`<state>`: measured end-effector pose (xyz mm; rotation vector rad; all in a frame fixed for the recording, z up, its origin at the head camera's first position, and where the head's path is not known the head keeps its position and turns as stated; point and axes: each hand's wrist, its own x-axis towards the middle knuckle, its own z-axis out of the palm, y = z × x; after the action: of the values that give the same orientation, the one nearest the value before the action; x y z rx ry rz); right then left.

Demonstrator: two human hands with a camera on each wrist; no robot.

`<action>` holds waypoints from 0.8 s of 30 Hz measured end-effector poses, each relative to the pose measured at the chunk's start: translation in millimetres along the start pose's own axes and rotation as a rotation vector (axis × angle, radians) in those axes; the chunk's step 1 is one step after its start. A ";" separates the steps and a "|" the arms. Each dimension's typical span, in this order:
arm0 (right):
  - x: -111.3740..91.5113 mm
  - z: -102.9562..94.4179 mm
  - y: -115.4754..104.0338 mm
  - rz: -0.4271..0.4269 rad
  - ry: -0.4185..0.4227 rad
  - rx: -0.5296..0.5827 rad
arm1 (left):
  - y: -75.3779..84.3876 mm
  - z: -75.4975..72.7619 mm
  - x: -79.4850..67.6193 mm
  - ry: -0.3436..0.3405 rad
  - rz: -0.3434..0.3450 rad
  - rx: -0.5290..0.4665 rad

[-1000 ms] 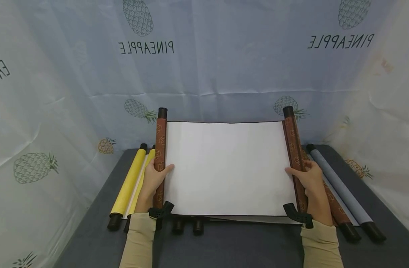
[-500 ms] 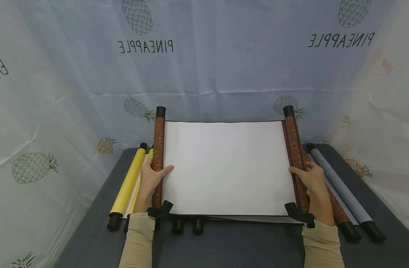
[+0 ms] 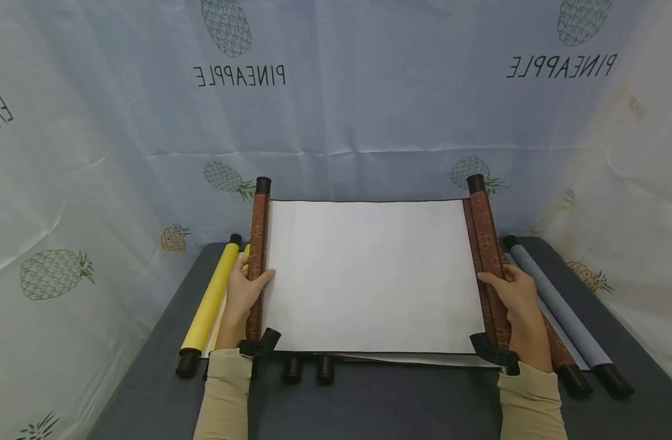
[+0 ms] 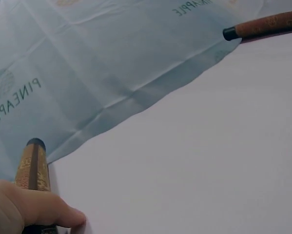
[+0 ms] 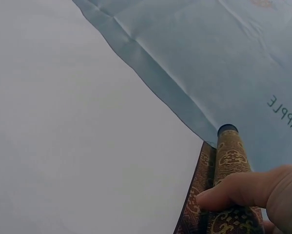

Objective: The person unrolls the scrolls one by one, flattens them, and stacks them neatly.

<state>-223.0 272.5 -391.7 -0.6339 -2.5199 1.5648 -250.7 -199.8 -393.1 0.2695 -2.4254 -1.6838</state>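
A hanging scroll with a white sheet (image 3: pixel 369 275) is held up, stretched between two brown patterned rollers with black end caps. My left hand (image 3: pixel 244 296) grips the left roller (image 3: pixel 258 235), its thumb lying over the sheet's edge. The right roller (image 3: pixel 485 235) is in my right hand (image 3: pixel 517 299), thumb in front and fingers partly hidden behind. A brown border strip (image 5: pixel 199 190) runs beside that roller in the right wrist view. In the left wrist view, my thumb (image 4: pixel 53 207) crosses the near roller (image 4: pixel 31 165). Both rollers stand nearly upright, the right one leaning slightly.
A yellow scroll (image 3: pixel 211 299) lies at left on the dark grey table (image 3: pixel 380 403). At right lie a grey-blue scroll (image 3: pixel 561 311) and another brown roller (image 3: pixel 561 354). Black roller ends (image 3: pixel 325 370) poke out below the sheet. A pineapple-print curtain (image 3: pixel 358 110) hangs behind.
My left hand and its roller have shifted a little left, and my right hand slightly right. More white sheet shows between the rollers, and the left roller covers more of the second yellow roller.
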 end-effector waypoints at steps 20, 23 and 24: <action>-2.7 -6.8 -4.2 0.022 -0.016 0.048 | -4.8 -1.5 2.3 0.034 0.054 0.027; -3.3 -7.7 -5.0 0.033 -0.005 0.060 | -5.0 -1.5 2.8 0.032 0.053 0.007; -3.6 -7.8 -5.0 0.032 -0.003 0.062 | -4.9 -1.6 2.9 0.029 0.051 -0.002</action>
<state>-218.7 275.6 -383.3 -0.6670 -2.4651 1.6482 -253.0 -203.6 -397.1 0.2284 -2.3885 -1.6493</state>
